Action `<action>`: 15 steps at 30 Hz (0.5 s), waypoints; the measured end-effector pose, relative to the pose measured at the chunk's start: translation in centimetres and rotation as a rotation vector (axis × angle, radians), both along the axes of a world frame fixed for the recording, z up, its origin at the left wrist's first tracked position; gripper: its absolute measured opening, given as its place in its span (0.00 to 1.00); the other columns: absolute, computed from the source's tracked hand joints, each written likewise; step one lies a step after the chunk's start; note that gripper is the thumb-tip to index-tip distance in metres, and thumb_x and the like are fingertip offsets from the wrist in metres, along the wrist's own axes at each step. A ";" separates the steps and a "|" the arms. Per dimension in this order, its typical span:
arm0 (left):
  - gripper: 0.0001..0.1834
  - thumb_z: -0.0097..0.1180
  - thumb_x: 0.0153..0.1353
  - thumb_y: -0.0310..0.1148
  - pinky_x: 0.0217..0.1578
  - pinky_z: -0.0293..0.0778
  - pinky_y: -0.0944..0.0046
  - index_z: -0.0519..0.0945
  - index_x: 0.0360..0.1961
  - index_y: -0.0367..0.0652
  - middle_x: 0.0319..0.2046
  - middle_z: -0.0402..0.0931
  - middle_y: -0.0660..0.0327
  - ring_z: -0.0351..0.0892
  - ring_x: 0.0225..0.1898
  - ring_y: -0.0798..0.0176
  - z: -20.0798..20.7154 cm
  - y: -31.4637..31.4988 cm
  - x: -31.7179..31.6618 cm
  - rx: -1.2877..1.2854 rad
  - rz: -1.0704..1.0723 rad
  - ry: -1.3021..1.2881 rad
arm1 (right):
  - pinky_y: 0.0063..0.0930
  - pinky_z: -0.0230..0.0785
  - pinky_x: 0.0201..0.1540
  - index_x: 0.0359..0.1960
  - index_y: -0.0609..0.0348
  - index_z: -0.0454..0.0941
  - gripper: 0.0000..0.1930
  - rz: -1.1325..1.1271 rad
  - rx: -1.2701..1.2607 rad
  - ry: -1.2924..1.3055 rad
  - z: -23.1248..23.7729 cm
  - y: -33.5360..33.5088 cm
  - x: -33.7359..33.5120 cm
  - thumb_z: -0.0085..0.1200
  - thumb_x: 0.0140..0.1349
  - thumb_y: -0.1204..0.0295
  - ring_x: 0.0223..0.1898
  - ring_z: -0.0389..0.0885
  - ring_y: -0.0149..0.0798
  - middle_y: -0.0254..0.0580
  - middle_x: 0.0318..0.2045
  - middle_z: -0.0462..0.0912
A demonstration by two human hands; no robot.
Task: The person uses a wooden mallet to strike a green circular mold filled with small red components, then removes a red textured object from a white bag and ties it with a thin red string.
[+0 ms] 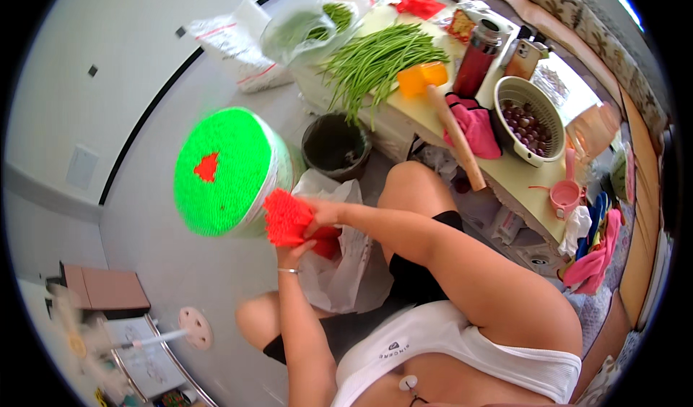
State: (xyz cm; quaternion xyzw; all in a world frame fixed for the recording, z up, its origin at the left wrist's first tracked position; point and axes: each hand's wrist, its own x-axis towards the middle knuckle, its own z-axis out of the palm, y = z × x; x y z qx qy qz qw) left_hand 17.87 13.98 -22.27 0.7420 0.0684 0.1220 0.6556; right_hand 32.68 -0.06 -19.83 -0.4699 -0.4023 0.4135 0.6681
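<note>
Both my hands close round a bundle of thin red sticks [287,218], its tips toward the upper left. My left hand [298,251] grips it from below, my right hand [326,215] from above. Under the bundle, a white plastic bag [328,284] lies between my legs. Just left of the bundle stands a round tub [278,172] packed with upright green sticks [224,205]. A small red patch [206,167] shows among the green tips. The lower part of the bundle is partly hidden by my fingers.
A dark bucket [336,147] stands beside the low table [523,183]. On the table are long green stalks [390,57], an orange-headed mallet [458,136], a red flask [478,59] and a basket of grapes [529,127]. At lower left a fan [79,342] stands near a rack.
</note>
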 end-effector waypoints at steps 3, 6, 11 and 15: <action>0.39 0.78 0.37 0.28 0.54 0.73 0.57 0.75 0.55 0.38 0.49 0.78 0.58 0.77 0.51 0.58 -1.5 0.7 -0.8 0.063 0.031 -0.013 | 0.35 0.62 0.64 0.60 0.59 0.67 0.41 0.130 0.014 0.096 3.5 -0.9 -0.7 0.70 0.38 0.83 0.58 0.71 0.38 0.39 0.53 0.77; 0.39 0.77 0.38 0.25 0.55 0.70 0.57 0.73 0.55 0.37 0.51 0.75 0.59 0.75 0.52 0.58 -1.9 -1.4 -0.3 0.059 0.063 -0.060 | 0.37 0.65 0.62 0.61 0.58 0.67 0.44 0.101 0.015 0.243 2.2 -1.7 -1.1 0.67 0.35 0.88 0.59 0.71 0.40 0.41 0.53 0.78; 0.39 0.73 0.38 0.22 0.60 0.69 0.55 0.72 0.57 0.37 0.53 0.74 0.57 0.75 0.54 0.56 -1.3 -4.4 -0.5 0.053 0.185 -0.246 | 0.36 0.59 0.66 0.66 0.57 0.61 0.49 0.064 -0.098 0.360 3.6 -2.7 -2.9 0.60 0.32 0.89 0.62 0.68 0.41 0.42 0.57 0.74; 0.40 0.73 0.39 0.24 0.59 0.70 0.53 0.71 0.57 0.36 0.52 0.75 0.57 0.76 0.53 0.56 -2.6 -6.3 0.4 -0.161 0.213 -0.173 | 0.35 0.59 0.66 0.66 0.56 0.61 0.49 0.074 -0.207 0.306 3.2 -3.5 -2.4 0.59 0.32 0.89 0.62 0.68 0.40 0.41 0.57 0.74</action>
